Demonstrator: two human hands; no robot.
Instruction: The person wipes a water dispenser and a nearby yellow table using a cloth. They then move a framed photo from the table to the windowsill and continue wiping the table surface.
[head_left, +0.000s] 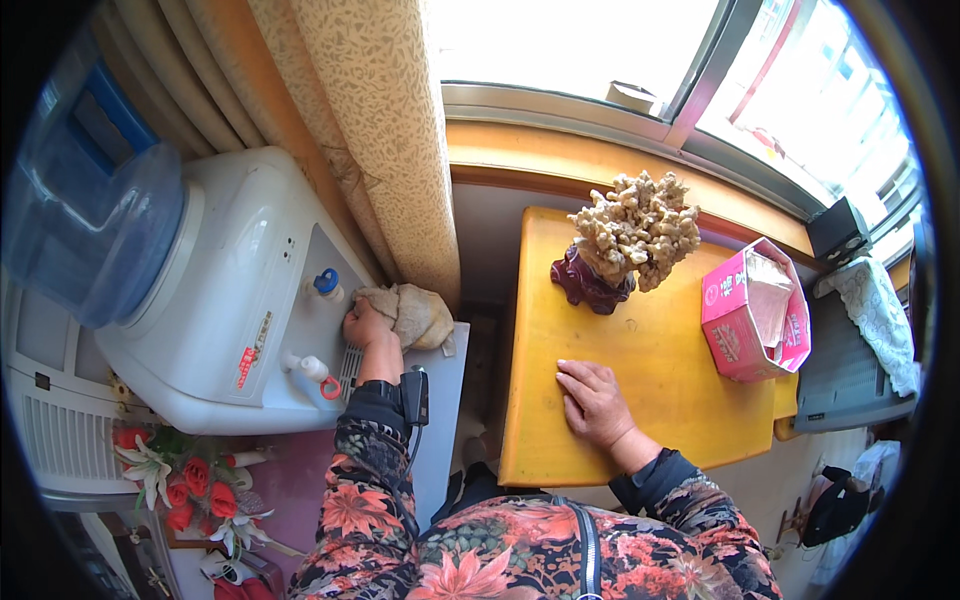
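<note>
My left hand (367, 324) grips a crumpled beige cloth (420, 315) low against the front of a white water dispenser (225, 300), over its drip tray. Just above the hand is the tap with a blue lever (327, 282); below and left of it sits the tap with a red lever (330, 387). My right hand (596, 401) rests palm down on a yellow wooden table (660, 405), fingers slightly apart and holding nothing. Beyond it on the table, a branching coral-like ornament (641, 225) stands on a dark red carved base (592, 281).
A pink cardboard box (739, 330) with papers inside stands at the table's right. A blue water bottle (97, 217) tops the dispenser. Patterned curtains (375, 120) hang behind it. Artificial flowers (191, 480) are at lower left. A grey television (847, 360), partly covered by a cloth, is at right.
</note>
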